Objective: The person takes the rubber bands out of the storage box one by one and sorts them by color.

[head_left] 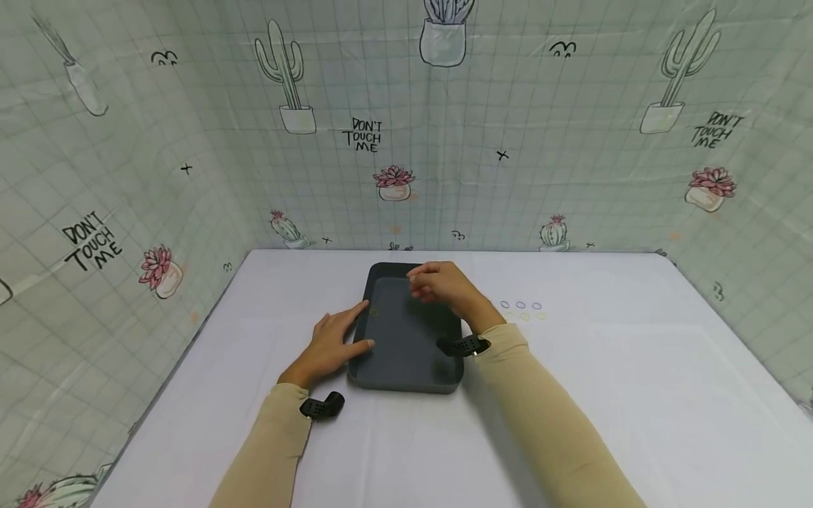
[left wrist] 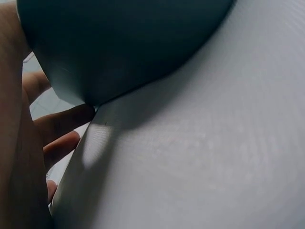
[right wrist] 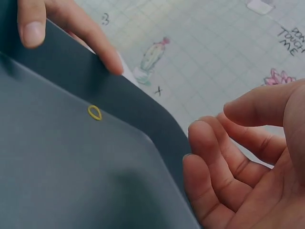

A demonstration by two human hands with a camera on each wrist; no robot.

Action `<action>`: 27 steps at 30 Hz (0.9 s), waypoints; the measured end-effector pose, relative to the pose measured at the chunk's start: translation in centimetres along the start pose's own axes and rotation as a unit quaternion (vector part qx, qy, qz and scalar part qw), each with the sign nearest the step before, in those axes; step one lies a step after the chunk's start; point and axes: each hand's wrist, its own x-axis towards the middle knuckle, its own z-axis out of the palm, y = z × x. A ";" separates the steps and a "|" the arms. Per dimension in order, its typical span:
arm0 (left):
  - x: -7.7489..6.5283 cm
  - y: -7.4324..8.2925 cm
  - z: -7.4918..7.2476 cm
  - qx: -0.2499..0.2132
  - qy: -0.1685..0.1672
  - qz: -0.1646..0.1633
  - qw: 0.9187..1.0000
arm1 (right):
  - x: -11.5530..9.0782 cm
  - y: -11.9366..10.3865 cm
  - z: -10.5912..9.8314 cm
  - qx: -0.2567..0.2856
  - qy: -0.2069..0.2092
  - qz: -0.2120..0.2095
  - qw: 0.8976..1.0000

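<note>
A dark grey tray (head_left: 406,353) lies on the white table. My left hand (head_left: 330,346) rests at its left side, thumb over the rim and index finger along the edge, fingers fairly straight. Its other fingers (left wrist: 66,121) lie beside the tray's outer wall in the left wrist view. Over the tray's far right part hovers my right hand (head_left: 444,286), fingers bent and thumb tip close to the index finger. No object shows between them; a small one could be hidden. One small yellow ring (right wrist: 95,112) lies on the tray floor near its left wall.
Right of the tray, small blue rings (head_left: 521,305) lie in a row, with yellow rings (head_left: 524,317) in a second row nearer me. My right forearm partly covers that area. A cactus-printed cloth (head_left: 343,190) hangs behind the table and along its sides.
</note>
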 end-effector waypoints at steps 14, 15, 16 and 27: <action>-0.1 0.1 0.1 -0.001 -0.001 0.004 1.000 | 1.3 1.4 1.9 -0.027 -0.008 0.048 0.998; -0.1 0.1 0.1 -0.002 -0.001 0.006 1.000 | 1.4 1.5 2.0 -0.031 -0.009 0.048 0.998; -0.1 0.1 0.1 0.000 -0.001 0.008 1.000 | 1.5 1.6 2.1 -0.035 -0.011 0.046 0.998; -0.1 -0.3 0.0 0.004 0.001 0.012 1.000 | 2.5 1.9 3.7 -0.066 -0.028 0.023 0.997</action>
